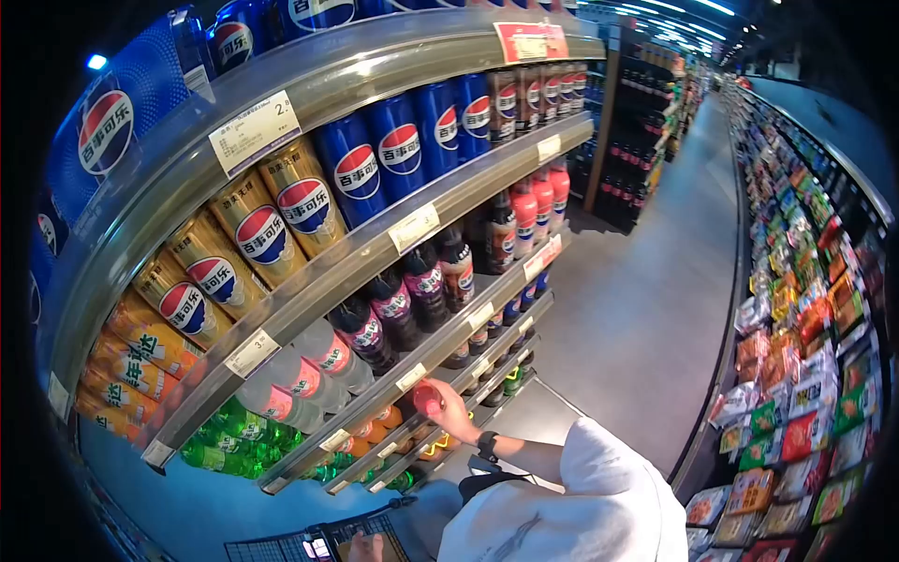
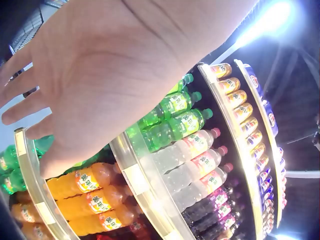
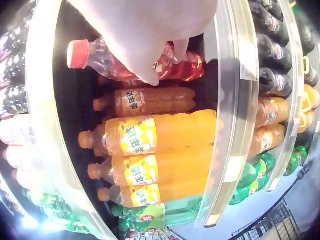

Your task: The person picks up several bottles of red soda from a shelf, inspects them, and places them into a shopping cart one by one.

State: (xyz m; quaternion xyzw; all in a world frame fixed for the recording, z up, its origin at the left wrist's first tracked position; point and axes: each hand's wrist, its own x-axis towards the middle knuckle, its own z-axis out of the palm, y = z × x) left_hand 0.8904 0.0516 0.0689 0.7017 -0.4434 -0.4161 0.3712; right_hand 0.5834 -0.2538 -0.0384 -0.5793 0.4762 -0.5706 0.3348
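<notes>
My right hand [image 3: 160, 35] grips a bottle of red soda with a red cap [image 3: 77, 54], which lies on its side in the right wrist view, beside the orange soda bottles [image 3: 190, 132]. The fingers cover much of its label. In the head view the right hand [image 1: 454, 417], below a dark watch, reaches to a lower shelf. Low in the head view, my left hand [image 1: 365, 547] is over the shopping cart [image 1: 272, 548]. The left wrist view shows the left hand [image 2: 100, 75] palm toward the camera, fingers extended and spread, nothing in it.
Shelf rails with price tags [image 1: 414, 228] run in tiers, stocked with gold cans [image 1: 257, 229], blue cola cans [image 1: 351, 169] and clear soda bottles [image 1: 290, 375]. Green soda bottles [image 2: 175, 130] stand on the shelves too. An aisle floor [image 1: 646, 309] separates them from packaged snacks [image 1: 796, 403].
</notes>
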